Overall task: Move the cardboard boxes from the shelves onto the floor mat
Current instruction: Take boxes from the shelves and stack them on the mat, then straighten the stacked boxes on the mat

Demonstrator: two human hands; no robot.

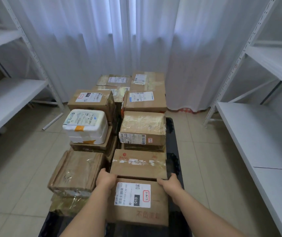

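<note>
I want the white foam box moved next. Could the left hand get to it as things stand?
Probably not yet: the left hand is gripping the labelled box. Once freed, nothing covers the foam box.

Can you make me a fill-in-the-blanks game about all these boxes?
1. Both hands, the left hand and the right hand, hold the ____ box with the 010 label.
2. The one package that is not brown is the ____ foam box.
3. The boxes stand on a ____ floor mat.
4. Behind the pile hang white ____.

Missing words: cardboard; white; black; curtains
</note>
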